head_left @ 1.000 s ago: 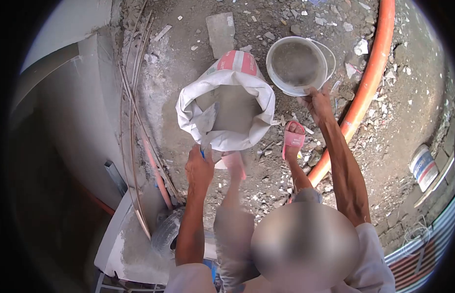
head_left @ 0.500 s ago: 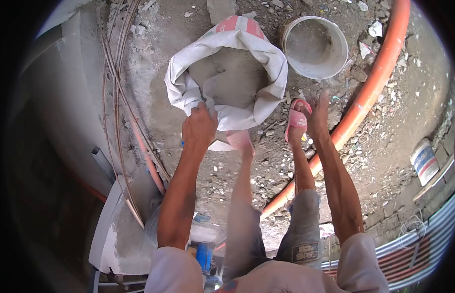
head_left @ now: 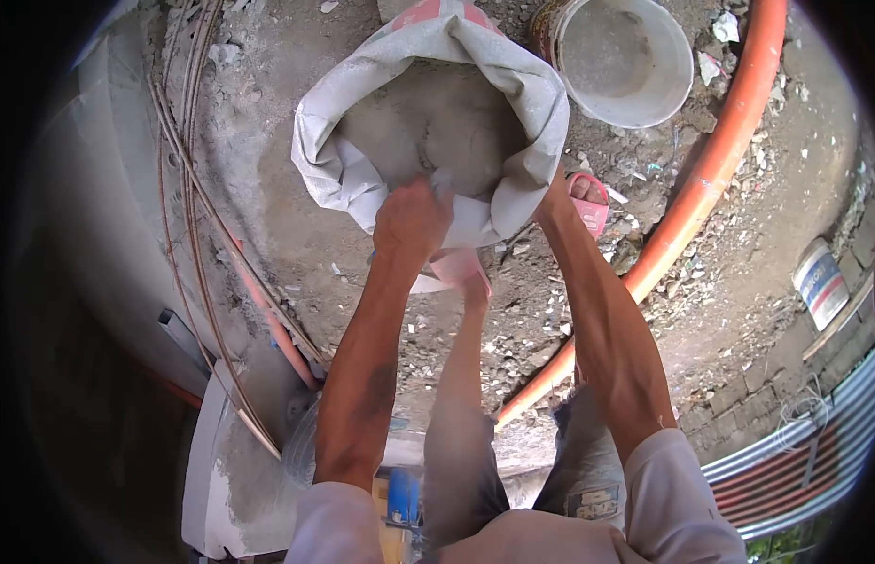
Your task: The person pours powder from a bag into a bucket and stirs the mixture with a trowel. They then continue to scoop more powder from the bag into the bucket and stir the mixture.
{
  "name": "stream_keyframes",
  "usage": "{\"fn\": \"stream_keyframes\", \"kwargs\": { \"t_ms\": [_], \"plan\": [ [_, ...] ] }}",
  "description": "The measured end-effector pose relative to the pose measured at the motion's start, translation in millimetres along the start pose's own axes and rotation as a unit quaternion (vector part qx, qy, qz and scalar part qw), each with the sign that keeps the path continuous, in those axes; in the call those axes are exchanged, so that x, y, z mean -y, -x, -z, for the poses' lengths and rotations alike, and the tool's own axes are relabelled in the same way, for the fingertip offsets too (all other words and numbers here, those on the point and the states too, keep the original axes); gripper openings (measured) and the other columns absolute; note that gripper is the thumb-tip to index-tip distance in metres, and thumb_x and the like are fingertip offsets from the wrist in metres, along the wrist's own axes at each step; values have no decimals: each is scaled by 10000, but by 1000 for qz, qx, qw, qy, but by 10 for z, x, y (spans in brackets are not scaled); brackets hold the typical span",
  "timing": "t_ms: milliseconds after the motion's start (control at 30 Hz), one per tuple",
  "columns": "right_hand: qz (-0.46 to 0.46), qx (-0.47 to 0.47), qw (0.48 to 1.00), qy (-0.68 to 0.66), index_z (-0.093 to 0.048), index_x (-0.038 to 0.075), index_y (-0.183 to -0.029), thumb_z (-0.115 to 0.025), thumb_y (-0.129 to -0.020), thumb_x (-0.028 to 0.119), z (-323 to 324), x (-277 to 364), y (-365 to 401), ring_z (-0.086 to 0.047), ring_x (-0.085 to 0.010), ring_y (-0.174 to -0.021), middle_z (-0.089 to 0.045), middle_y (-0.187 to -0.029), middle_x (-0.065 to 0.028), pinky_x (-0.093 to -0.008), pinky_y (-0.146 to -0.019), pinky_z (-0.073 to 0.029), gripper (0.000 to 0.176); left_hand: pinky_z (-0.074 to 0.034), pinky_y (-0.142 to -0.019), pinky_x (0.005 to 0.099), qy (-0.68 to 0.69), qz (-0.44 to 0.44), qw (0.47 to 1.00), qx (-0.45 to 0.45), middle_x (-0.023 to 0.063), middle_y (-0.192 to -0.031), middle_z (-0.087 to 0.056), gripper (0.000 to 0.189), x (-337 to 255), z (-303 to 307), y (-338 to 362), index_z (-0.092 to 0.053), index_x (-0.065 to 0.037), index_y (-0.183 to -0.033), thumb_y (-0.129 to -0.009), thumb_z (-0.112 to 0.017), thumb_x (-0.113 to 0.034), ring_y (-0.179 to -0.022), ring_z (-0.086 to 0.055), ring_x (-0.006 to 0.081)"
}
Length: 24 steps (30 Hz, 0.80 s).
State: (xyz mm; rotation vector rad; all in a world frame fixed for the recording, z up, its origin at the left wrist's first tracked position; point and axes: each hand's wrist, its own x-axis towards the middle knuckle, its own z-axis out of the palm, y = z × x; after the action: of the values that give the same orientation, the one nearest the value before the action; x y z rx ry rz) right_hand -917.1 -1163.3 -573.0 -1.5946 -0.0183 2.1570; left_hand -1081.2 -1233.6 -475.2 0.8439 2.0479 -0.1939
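A white woven sack (head_left: 327,101) with red print stands with its rolled rim open, holding grey powder (head_left: 470,117) that looks like cement. My left hand (head_left: 414,218) is closed on the near rim, knuckles up, slightly blurred. A bit of whitish material shows past its fingers. At the sack's right side, my right hand (head_left: 553,199) presses against the outer wall. Its fingers are hidden by the sack, so their grip cannot be made out.
A white bucket (head_left: 683,83) with grey residue stands behind right. An orange pipe (head_left: 705,197) curves along the right. Thin rods (head_left: 187,141) lie at left. A labelled pail (head_left: 821,285) and corrugated sheet (head_left: 804,461) are far right. My pink slippers (head_left: 590,214) stand on rubble.
My right hand has come in from beside the right foot to the sack's right side. My left hand has shifted slightly right along the near rim. The sack appears closer and larger.
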Motion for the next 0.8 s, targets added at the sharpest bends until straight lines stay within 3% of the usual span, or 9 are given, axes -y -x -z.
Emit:
{"fn": "stream_keyframes", "kwargs": {
  "t_ms": [167, 267, 367, 467, 600, 633, 733, 767, 800],
  "plan": [
    [57, 120, 990, 45, -564, 106, -952, -562, -888, 174, 103, -168, 11, -579, -160, -694, -555, -821, -28, -335, -577, -501, 93, -491, -800, 488, 63, -23, 998, -16, 282, -837, -641, 393, 80, -47, -55, -648, 0, -968, -886, -499, -354, -849, -621, 444],
    [66, 41, 997, 19, -561, 95, -919, -565, -868, 148, -99, -195, 146, -517, -105, -627, -495, -748, 21, -273, -532, -419, 73, -484, -792, 493, 94, -29, 995, -19, 284, -841, -636, 409, 120, -151, -92, -645, 8, -963, -890, -498, -366, -856, -613, 451],
    [70, 97, 991, 68, -565, 62, -1050, -546, -922, 304, 12, -145, 159, -565, -140, -742, -562, -869, -37, -297, -611, -466, 274, -478, -769, 497, 145, -45, 988, -16, 297, -837, -623, 451, 200, -172, -135, -640, 23, -935, -896, -502, -405, -850, -607, 456],
    [13, 75, 997, -29, -456, 57, -1252, -442, -942, 514, -153, 233, 422, -596, -220, -916, -594, -1052, -116, -375, -792, -510, 553, -474, -740, 488, 200, -65, 978, -1, 300, -818, -616, 496, 224, -57, -114, -633, 35, -891, -898, -509, -445, -823, -607, 455],
    [168, -24, 985, 26, -84, 94, -1457, -363, -900, 653, -39, 967, 534, -563, -310, -1068, -449, -1307, -213, -433, -875, -487, 837, -467, -722, 472, 232, -97, 968, -26, 285, -777, -617, 528, 284, 39, 11, -626, 46, -860, -896, -515, -469, -790, -606, 447],
    [178, -50, 983, 16, -203, 87, -1423, -441, -942, 520, -26, 1132, 520, -581, -283, -1043, -509, -1234, -201, -424, -841, -507, 689, -465, -722, 469, 241, -100, 965, -34, 280, -767, -618, 532, 272, 57, 28, -625, 49, -861, -896, -516, -471, -783, -606, 445],
    [163, -56, 954, 246, -315, 78, -1332, -494, -957, 288, 218, 1374, 217, -611, -259, -938, -542, -1163, -179, -369, -707, -527, 466, -459, -747, 470, 258, -68, 963, 29, 286, -791, -620, 520, 242, 295, 168, -633, 48, -902, -890, -522, -459, -812, -601, 447],
    [158, -53, 962, 217, -397, 19, -1227, -487, -921, 98, 142, 1393, 238, -643, -244, -841, -596, -1071, -166, -311, -651, -534, 329, -455, -763, 471, 252, -66, 965, 15, 297, -829, -618, 486, 278, 282, 195, -626, 47, -969, -884, -526, -421, -838, -593, 455],
    [148, -51, 964, 213, -401, 4, -1220, -479, -920, 89, 109, 1399, 246, -648, -246, -826, -604, -1054, -168, -308, -649, -537, 321, -455, -766, 472, 238, -60, 969, 7, 298, -839, -617, 472, 318, 291, 220, -619, 48, -985, -883, -525, -403, -846, -589, 458]
  ]
}}
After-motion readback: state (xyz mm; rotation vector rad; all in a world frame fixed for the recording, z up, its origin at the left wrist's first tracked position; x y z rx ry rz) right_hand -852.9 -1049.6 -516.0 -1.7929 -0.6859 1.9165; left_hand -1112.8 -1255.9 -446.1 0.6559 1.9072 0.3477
